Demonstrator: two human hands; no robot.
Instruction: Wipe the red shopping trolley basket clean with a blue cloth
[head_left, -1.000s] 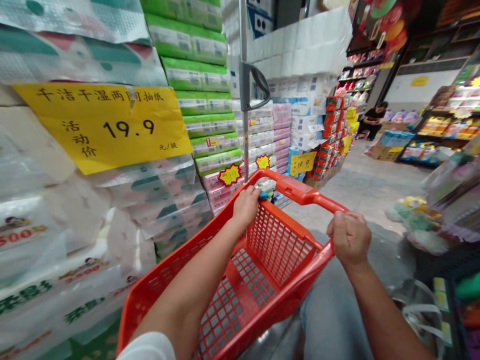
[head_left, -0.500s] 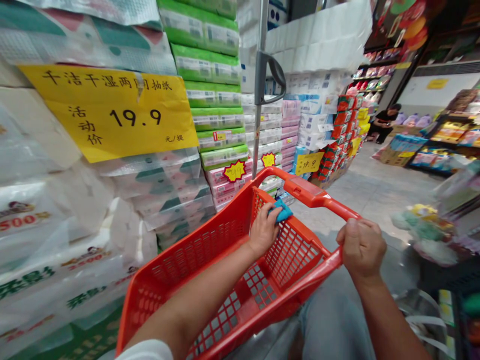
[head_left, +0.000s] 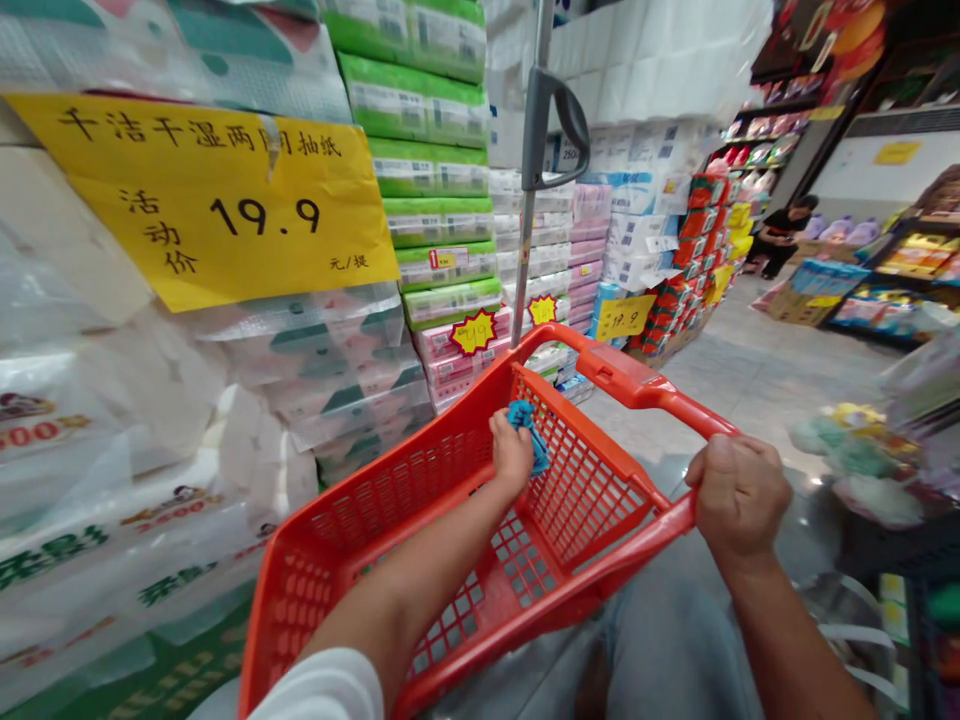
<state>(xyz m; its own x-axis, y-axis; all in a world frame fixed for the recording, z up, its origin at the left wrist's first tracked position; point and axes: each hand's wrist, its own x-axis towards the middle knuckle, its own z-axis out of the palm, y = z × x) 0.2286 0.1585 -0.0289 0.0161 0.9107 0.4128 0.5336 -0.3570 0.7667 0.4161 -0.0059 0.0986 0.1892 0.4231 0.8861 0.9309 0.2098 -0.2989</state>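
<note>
A red plastic shopping basket (head_left: 600, 592) with slatted walls and a thick handle (head_left: 628, 377) stands tilted in front of me. Inside it, my left hand (head_left: 513, 447) is closed around a crumpled blue cloth (head_left: 537, 447), close to the inner face of the slatted end wall. My right hand (head_left: 739, 495) wraps the near end of the red handle, where it meets the rim. A grey metal pole (head_left: 525, 240) with a dark grey loop grip rises behind the far corner of the basket; its lower end is hidden.
Stacked tissue packs (head_left: 431, 165) and a yellow price sign (head_left: 225, 205) line the left. A person (head_left: 784, 235) sits far back on the right, near shelves of goods (head_left: 926, 270). Wrapped soft items (head_left: 870, 450) lie at right, beside the grey floor (head_left: 712, 380).
My left hand has moved the blue cloth from the top rim down and left, inside the basket. My right hand keeps its grip on the handle. The view has shifted slightly.
</note>
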